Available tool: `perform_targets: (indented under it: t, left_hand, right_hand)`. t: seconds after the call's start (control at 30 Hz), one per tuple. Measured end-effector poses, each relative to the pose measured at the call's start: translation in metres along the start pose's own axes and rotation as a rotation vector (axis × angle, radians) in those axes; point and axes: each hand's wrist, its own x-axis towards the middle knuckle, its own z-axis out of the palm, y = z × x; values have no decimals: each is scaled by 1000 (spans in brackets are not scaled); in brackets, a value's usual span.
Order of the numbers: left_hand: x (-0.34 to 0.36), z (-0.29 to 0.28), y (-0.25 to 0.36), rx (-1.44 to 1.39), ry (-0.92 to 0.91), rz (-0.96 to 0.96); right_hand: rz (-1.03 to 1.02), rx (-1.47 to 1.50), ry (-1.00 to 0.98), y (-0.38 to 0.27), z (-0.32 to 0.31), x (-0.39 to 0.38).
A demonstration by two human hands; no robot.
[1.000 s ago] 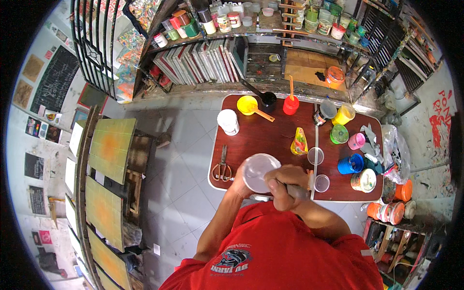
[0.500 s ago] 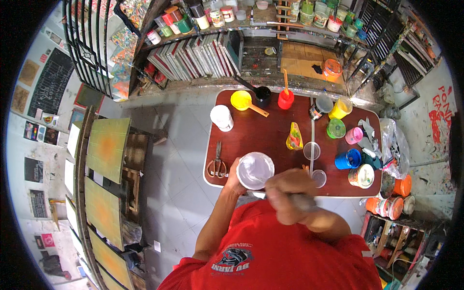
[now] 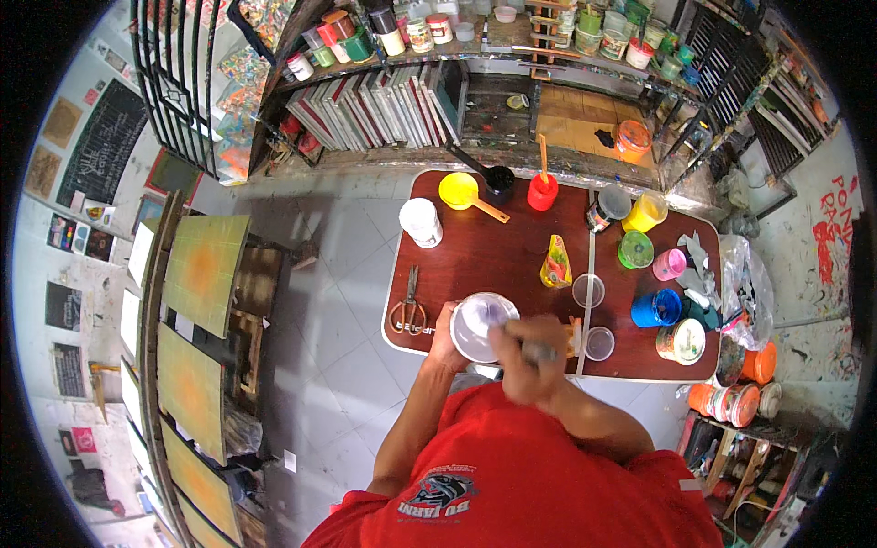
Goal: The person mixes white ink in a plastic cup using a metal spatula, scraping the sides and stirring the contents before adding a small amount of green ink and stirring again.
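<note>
My left hand point(image 3: 442, 345) is closed around a white plastic cup point(image 3: 470, 334) holding pale lilac material. My right hand point(image 3: 530, 370), blurred, grips a greyish tool whose end is inside that cup. Scissors point(image 3: 411, 312) lie on the brown table point(image 3: 493, 256) left of the cup, with a white tub point(image 3: 421, 222) above them. To the right stand two small clear cups point(image 3: 588, 290) point(image 3: 599, 343) and a yellow pouch point(image 3: 554, 263). Yellow point(image 3: 457, 192), red point(image 3: 543, 194), black point(image 3: 500, 183), green point(image 3: 635, 251), pink point(image 3: 669, 265) and blue point(image 3: 655, 309) paint containers surround the work area.
A rack of greenish-orange boards point(image 3: 203, 274) runs along the left, beside tiled floor point(image 3: 338, 274). Shelves of paint jars point(image 3: 420, 32) and upright frames point(image 3: 365, 110) line the back. A plastic bag point(image 3: 744, 288) and orange buckets point(image 3: 735, 402) crowd the right side.
My right hand has shifted up and leftward over the cup compared with half a second ago. The cup sits a little farther left in view than one second ago.
</note>
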Motion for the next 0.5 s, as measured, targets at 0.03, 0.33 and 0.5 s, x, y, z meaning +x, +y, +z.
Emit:
perform_targets:
  t: [0.03, 0.33, 0.5]
  left_hand:
    - [-2, 0, -4, -8, 127, -13]
    - [9, -29, -28, -236, 22, -86]
    - [-3, -1, -18, -190, -58, -72]
  right_hand:
    - [-32, 90, -6, -17, -5, 7]
    - [132, 229, 54, -26, -17, -2]
    - [227, 6, 40, 24, -5, -21]
